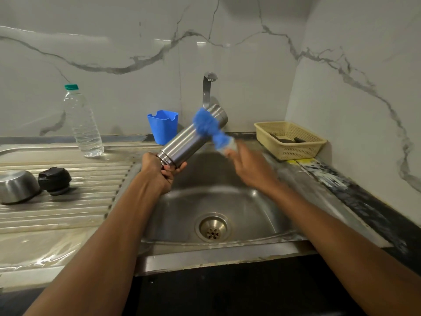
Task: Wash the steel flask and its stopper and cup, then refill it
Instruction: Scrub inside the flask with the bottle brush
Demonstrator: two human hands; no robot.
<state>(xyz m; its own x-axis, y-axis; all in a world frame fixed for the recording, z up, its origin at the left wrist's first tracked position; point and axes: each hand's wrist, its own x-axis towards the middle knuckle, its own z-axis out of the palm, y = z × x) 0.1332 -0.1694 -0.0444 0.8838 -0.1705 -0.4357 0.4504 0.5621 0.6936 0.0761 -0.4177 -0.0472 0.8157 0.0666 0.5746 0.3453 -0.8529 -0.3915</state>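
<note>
My left hand (159, 173) grips the neck end of the steel flask (190, 140), which tilts up to the right over the sink (262, 224). My right hand (248, 166), blurred, holds a blue brush (208, 125) whose bristles lie against the flask's upper side. The black stopper (54, 180) and the upturned steel cup (17, 185) sit on the ribbed draining board (68, 210) at the left.
A clear water bottle (83, 124) with a green cap stands at the back left. A blue holder (163, 126) and the tap (208, 90) are behind the sink. A cream basket (290, 140) sits on the right counter. No water runs from the tap.
</note>
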